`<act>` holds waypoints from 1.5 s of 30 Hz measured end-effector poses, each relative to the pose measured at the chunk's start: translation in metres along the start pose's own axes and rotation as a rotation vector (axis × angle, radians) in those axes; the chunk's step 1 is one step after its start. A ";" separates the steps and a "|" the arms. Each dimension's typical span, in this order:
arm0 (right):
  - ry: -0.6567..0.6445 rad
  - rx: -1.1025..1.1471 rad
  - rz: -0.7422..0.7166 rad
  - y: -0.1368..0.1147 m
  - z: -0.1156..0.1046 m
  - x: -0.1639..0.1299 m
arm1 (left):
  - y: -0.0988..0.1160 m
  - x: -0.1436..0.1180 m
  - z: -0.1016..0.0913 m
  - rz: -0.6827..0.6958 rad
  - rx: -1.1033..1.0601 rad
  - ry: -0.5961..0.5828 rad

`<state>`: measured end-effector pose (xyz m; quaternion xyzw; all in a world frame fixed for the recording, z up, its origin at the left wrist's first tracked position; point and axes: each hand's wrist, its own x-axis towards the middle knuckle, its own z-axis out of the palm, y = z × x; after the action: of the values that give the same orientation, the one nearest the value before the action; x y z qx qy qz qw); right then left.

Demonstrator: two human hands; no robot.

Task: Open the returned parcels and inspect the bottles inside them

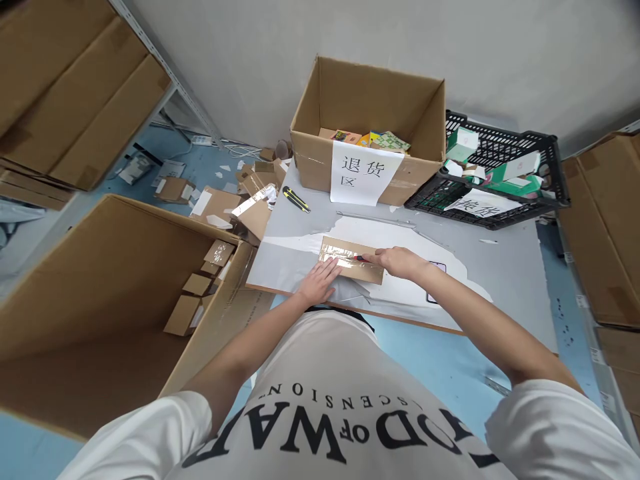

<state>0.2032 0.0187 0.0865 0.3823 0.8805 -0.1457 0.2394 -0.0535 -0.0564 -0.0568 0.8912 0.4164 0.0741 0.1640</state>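
Note:
A flat brown cardboard parcel [345, 257] sealed with clear tape lies on the grey table [500, 267] in front of me. My left hand [319, 281] presses flat on its near left edge, fingers spread. My right hand [397, 261] grips a small red-tipped cutter [359, 257] with its tip on the parcel's top. A grey plastic mailer bag [350, 290] lies under the parcel's near side.
An open carton [370, 100] with a white paper sign stands at the back of the table, a black crate [500, 173] of small boxes to its right. A yellow-black utility knife [296, 199] lies at back left. A big open carton [100, 300] holds small boxes on my left.

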 end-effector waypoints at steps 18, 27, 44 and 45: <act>-0.077 -0.013 0.188 0.062 0.077 -0.101 | -0.001 0.004 -0.003 0.015 0.077 -0.008; 0.428 0.579 0.371 0.037 0.140 -0.126 | 0.006 0.009 -0.011 -0.014 0.102 0.003; 0.760 1.759 0.493 -0.023 0.208 -0.051 | -0.004 0.067 -0.029 -0.111 0.094 0.000; 0.765 1.760 0.492 -0.022 0.208 -0.050 | -0.004 0.068 -0.028 -0.120 0.096 -0.012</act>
<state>0.2809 -0.1181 -0.0603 0.6174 0.3724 -0.5609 -0.4068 -0.0207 0.0046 -0.0324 0.8720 0.4711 0.0388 0.1276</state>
